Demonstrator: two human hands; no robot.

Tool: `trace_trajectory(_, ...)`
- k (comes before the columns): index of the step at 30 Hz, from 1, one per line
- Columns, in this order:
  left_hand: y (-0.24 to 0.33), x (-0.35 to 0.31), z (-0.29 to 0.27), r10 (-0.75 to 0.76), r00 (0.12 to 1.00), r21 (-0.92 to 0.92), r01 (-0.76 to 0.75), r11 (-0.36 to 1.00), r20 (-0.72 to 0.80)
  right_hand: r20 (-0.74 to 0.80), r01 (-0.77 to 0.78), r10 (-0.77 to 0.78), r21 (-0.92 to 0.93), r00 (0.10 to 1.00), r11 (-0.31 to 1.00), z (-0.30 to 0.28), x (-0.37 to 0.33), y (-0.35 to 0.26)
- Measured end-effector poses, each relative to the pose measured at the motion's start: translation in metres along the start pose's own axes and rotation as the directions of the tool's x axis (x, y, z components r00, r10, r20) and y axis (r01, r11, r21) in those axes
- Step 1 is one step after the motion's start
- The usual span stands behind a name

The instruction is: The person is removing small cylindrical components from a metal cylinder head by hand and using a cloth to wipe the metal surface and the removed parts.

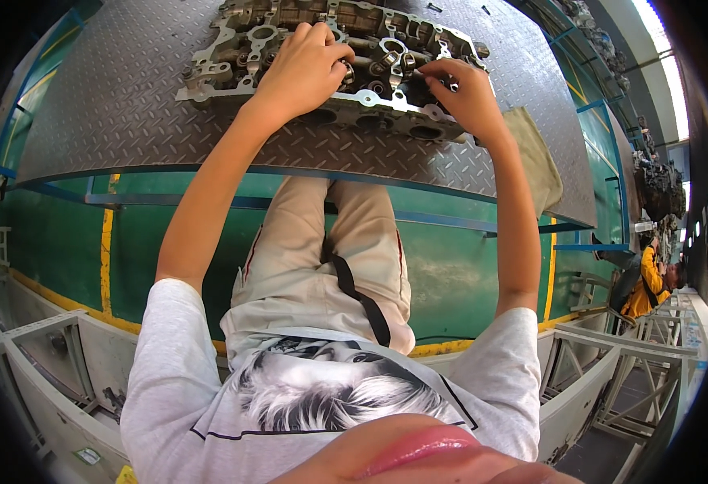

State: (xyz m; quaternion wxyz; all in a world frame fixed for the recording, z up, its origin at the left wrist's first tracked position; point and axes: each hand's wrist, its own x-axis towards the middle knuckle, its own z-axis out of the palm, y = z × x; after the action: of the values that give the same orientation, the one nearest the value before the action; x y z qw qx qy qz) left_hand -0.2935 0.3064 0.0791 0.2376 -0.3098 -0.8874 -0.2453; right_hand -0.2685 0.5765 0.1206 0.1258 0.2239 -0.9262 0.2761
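A metal engine cylinder head (367, 98) lies on a dark diamond-plate tabletop (160, 137) in front of me. My left hand (304, 71) reaches over its middle, with curled fingers down among the valve-train parts; whatever they grip is hidden. Over the right part of the casting, my right hand (463, 90) has thumb and forefinger drawn together beside a small metal rocker part (392, 60). I cannot make out what sits between those fingertips. Round bores and several small metal pieces show between the two hands.
A folded olive cloth (533, 157) hangs over the table's near right edge. Two small dark bolts (434, 7) lie beyond the casting. Blue frame rails (168, 199) run below the tabletop. At far right, a person in a yellow jacket (644, 286) is near racks of engine parts.
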Motion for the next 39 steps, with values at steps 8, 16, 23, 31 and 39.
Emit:
trace_trajectory(8,-0.006,0.02,-0.006,0.267,0.949,0.086,-0.284,0.955,0.17,0.093,0.268,-0.252,-0.302,0.963,0.915,-0.002,0.002,0.018)
trace_trajectory(16,-0.009,0.049,-0.006,0.236,0.875,0.13,-0.316,0.94,0.422,0.119,0.24,-0.211,-0.367,0.97,0.899,-0.001,0.006,0.027)
trace_trajectory(23,-0.01,0.054,-0.011,0.216,0.854,0.02,-0.256,0.966,0.474,0.117,0.256,-0.229,-0.349,0.966,0.901,0.0,0.01,0.029)
trace_trajectory(31,-0.009,0.056,-0.013,0.275,0.92,-0.156,-0.239,0.959,0.28,0.069,0.218,-0.209,-0.198,0.976,0.956,-0.009,0.011,0.025)
trace_trajectory(39,0.003,0.068,0.005,0.414,0.898,-0.246,-0.371,0.895,0.152,0.023,0.249,-0.248,-0.059,0.968,0.967,0.003,0.023,0.004)
